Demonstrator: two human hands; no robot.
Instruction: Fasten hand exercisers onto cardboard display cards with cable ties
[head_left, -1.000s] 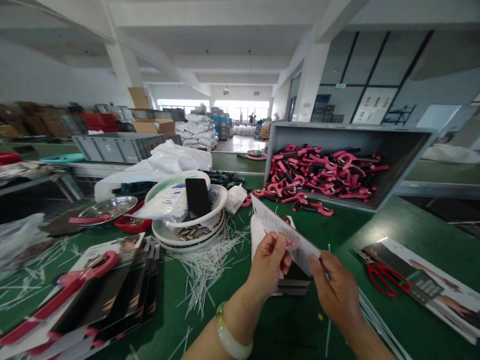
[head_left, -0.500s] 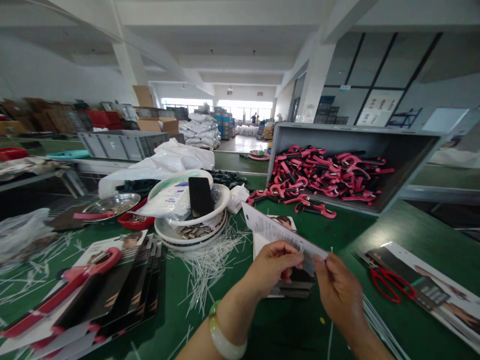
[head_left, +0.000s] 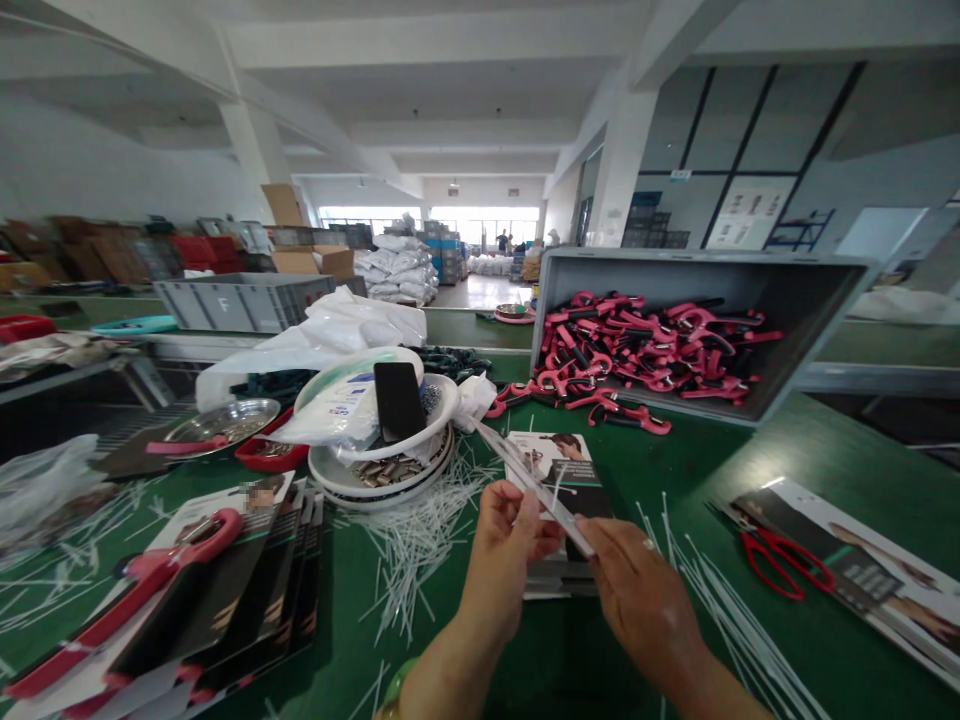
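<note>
Card (head_left: 556, 510) stands edge-on, pinched by both left hand (head_left: 502, 535) and right hand (head_left: 646, 578), over card stack (head_left: 585, 478) toward bench's (head_left: 637, 450) near edge. Slackened fingers could drop it askew, knocking stack out of line.

Tools (head_left: 645, 345) heaped in crate (head_left: 705, 257), behind card stack (head_left: 596, 495); bowls (head_left: 450, 400) stacked left, strips (head_left: 409, 555) strewn between; scissors (head_left: 780, 568) placed right.
</note>
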